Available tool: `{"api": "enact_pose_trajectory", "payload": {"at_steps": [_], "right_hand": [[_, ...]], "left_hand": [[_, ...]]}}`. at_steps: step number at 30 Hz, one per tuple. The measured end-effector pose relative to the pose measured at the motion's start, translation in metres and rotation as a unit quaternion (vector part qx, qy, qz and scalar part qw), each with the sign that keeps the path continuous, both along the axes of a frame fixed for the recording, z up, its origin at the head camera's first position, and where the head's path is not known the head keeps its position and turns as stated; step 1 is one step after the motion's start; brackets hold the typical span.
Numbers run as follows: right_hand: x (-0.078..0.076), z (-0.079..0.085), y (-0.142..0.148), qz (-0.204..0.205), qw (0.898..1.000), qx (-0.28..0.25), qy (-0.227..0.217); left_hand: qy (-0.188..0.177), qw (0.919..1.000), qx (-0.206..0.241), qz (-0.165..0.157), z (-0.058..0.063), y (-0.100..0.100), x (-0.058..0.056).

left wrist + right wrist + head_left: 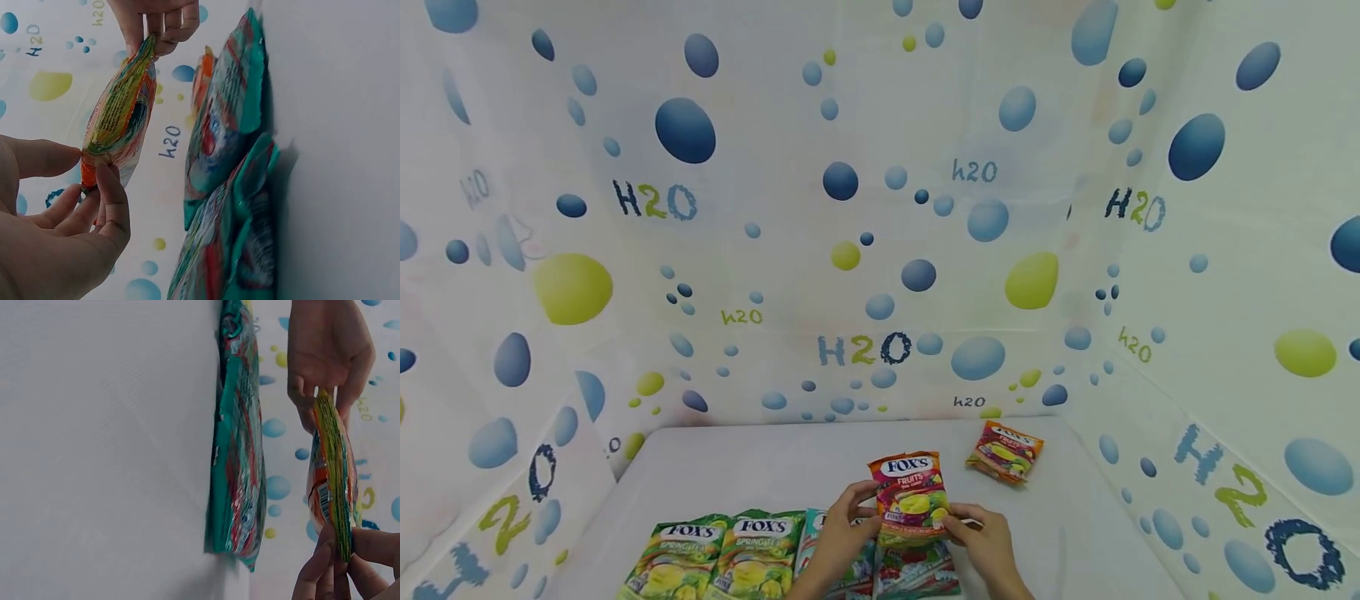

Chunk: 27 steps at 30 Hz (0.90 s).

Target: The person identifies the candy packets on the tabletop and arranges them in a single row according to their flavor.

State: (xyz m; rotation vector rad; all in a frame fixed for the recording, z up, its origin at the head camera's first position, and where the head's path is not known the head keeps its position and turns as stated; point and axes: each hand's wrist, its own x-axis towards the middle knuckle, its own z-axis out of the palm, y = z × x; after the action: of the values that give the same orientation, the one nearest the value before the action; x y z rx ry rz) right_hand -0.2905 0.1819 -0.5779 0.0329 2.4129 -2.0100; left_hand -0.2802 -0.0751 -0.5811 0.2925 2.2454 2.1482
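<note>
An orange and red Fox's Fruits candy bag (912,493) is held up between both hands, its printed front showing in the head view. My left hand (847,527) pinches its left edge, with thumb and fingers on opposite faces in the left wrist view. On the other side, my right hand (988,546) pinches the lower right edge. Just below the held bag lies a teal and red candy bag (917,573), partly covered by it. Another teal bag (859,567) lies beside that one, partly behind my left hand and wrist.
Two green Fox's Spring Tea bags (676,558) lie side by side at the table's front left. A second orange Fox's Fruits bag (1006,452) lies at the back right of the white table (760,467). Bubble-printed curtains (880,208) enclose the table's back and sides.
</note>
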Motion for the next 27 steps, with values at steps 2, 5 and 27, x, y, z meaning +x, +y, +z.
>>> {"api": "enact_pose_trajectory", "payload": {"at_steps": [2,5,27], "right_hand": [[0.001,-0.003,0.007,-0.005,1.000,0.005,-0.004],[0.004,-0.009,0.018,-0.020,1.000,0.012,0.003],[0.008,-0.032,0.077,-0.095,0.995,0.004,-0.033]], "left_hand": [[0.005,0.9998,0.003,-0.017,-0.003,0.005,-0.001],[0.005,0.9992,0.000,-0.039,-0.006,0.013,0.000],[-0.034,0.9944,-0.040,-0.092,-0.019,0.070,-0.001]]}}
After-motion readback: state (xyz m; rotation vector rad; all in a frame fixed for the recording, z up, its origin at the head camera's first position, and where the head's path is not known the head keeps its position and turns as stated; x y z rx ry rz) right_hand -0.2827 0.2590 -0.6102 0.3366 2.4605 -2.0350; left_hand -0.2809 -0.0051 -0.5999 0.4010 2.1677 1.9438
